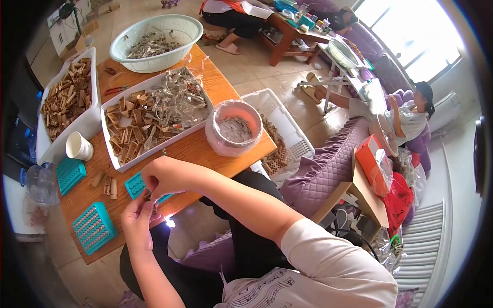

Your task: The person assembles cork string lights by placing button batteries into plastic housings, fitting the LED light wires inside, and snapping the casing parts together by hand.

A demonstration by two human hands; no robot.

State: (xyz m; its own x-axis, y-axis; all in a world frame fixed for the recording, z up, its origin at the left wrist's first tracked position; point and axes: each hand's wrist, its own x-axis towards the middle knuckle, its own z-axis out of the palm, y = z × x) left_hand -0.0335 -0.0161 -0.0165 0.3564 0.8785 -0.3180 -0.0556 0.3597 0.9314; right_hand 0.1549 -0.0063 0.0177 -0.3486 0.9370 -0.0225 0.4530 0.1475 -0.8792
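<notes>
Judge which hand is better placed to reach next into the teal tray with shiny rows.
Probably left: the left hand is nearer that teal tray; the right hand is farther off.

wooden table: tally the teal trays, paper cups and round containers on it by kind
Teal rectangular plastic trays: 3, one partly hidden
White tapered paper cup: 1
Pale green round plastic basin: 1
Whitish round plastic-lined tub: 1
Total: 6
</notes>
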